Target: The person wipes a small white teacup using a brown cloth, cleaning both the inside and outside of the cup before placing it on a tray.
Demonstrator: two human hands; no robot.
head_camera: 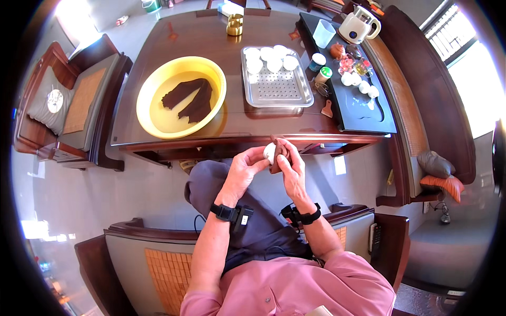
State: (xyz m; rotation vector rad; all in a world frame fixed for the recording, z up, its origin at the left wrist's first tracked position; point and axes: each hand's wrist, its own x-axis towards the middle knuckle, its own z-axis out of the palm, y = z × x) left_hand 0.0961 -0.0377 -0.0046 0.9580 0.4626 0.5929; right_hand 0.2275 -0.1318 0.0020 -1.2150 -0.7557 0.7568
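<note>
My left hand [245,170] grips a small white cup [270,152] by its side, in front of the table's near edge. A brown cloth [280,155] is in my right hand [291,166], pressed against the cup. Beyond my hands, on the table, a perforated metal tray [278,93] holds several white cups [274,64] at its far end. To the left of the tray stands a yellow plastic basin [143,103] with water and dark brown cloths [196,103] in it.
A black tea tray [365,114] on the table's right bears teapots, small white cups [364,87] and a white electric kettle [357,27]. Beside it are a green-lidded jar [323,74], glasses and a small brown brush [327,108]. Gold-coloured containers [235,25] stand at the far side.
</note>
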